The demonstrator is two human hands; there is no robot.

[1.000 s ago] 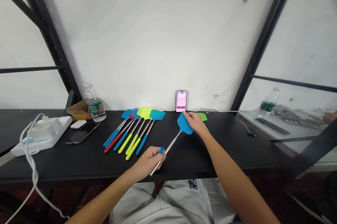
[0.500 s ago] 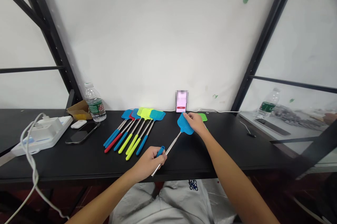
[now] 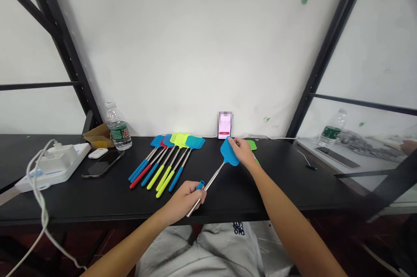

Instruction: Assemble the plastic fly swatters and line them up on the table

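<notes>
Between my hands is a blue fly swatter [image 3: 230, 153], tilted up to the right, its bare metal rod [image 3: 213, 176] running down past the fingers of my left hand [image 3: 185, 201]. That hand is closed on the rod and also holds a loose blue handle sleeve [image 3: 200, 185], mostly hidden in the palm. My right hand [image 3: 241, 151] pinches the upper right edge of the swatter's head. Left of them, several fly swatters [image 3: 169, 164] with blue, red and yellow handles lie side by side. A green swatter head [image 3: 252, 144] shows partly behind my right hand.
A lit phone [image 3: 224, 126] leans against the wall. On the left are a water bottle [image 3: 119, 129], a cardboard box [image 3: 99, 136], a white earbud case [image 3: 98, 153], a dark phone [image 3: 103, 164] and a power strip [image 3: 73, 162] with cables. Black rack posts flank the black table [image 3: 276, 181].
The swatter's head and my right hand have shifted very slightly up and right. Both hands keep their hold.
</notes>
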